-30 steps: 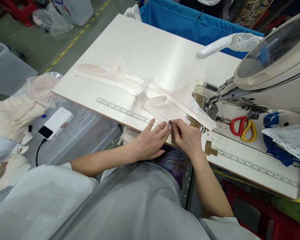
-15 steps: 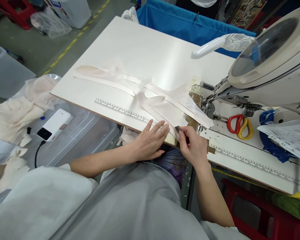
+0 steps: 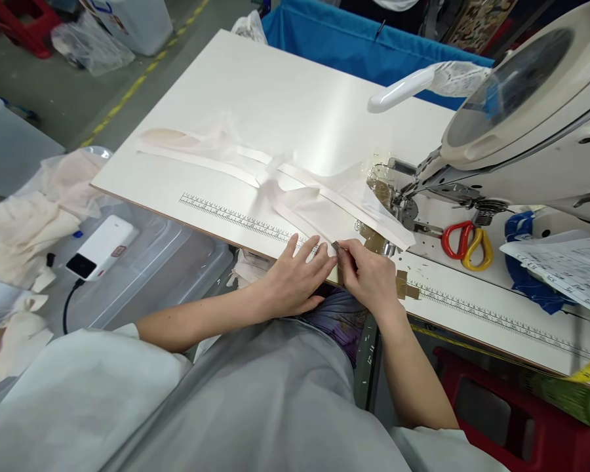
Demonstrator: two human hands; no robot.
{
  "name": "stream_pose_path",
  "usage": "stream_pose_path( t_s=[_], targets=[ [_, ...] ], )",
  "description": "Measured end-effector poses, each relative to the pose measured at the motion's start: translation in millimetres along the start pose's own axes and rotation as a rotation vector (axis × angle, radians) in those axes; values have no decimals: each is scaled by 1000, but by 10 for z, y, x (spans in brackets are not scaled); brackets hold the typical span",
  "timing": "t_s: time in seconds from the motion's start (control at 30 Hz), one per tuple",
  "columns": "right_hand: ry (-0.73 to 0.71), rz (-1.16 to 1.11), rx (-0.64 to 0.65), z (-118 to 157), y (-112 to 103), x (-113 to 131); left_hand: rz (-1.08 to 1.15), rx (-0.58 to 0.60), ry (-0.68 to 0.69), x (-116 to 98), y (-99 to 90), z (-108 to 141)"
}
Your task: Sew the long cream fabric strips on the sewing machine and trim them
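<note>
My left hand [image 3: 297, 275] lies flat near the table's front edge, fingers spread over the printed ruler and the near edge of a pale pink fabric piece [image 3: 299, 203]. Just right of it, my right hand [image 3: 368, 275] is closed in a pinch on a small dark metal tool [image 3: 335, 246], most of it hidden by the fingers. The tool's tip is at the fabric's near edge. Thin and partly sheer, the fabric has pale bands along its edges and stretches left across the white table [image 3: 275, 85]. Its right end lies beside the sewing machine [image 3: 516, 131].
Red-and-yellow-handled scissors [image 3: 465, 244] lie at the machine's base, near printed papers [image 3: 565, 262]. A blue fabric bin [image 3: 319, 33] stands behind the table. At left, a white power bank [image 3: 103, 248] and fabric pieces [image 3: 24, 223] rest on a clear plastic box [image 3: 177, 262].
My right hand has moved left with the small dark tool, closer to my left hand. The left hand stays almost where it was. The whole view has shifted slightly.
</note>
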State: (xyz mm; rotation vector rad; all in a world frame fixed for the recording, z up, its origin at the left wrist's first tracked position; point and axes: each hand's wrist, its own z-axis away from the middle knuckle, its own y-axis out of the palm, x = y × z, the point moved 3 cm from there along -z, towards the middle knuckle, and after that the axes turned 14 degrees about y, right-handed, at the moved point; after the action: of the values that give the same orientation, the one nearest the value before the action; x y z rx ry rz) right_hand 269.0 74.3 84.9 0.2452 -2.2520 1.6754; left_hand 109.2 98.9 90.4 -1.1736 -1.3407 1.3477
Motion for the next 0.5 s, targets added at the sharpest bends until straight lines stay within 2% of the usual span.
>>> stream_pose_path(
  t_s=[0.17,0.27,0.37,0.5],
  targets=[
    [-52,30,-23,18,-73,7,-1,7,-6,1,-11,-4],
    [-46,37,29,94,-167,-54,3,6,-6,2,-13,-3],
    [71,-115,47,183,-248,-128,35,-4,-2,1,5,-3],
    [209,-264,-113,281,-303,-140,86,-21,55,-16,45,-18]
  ],
)
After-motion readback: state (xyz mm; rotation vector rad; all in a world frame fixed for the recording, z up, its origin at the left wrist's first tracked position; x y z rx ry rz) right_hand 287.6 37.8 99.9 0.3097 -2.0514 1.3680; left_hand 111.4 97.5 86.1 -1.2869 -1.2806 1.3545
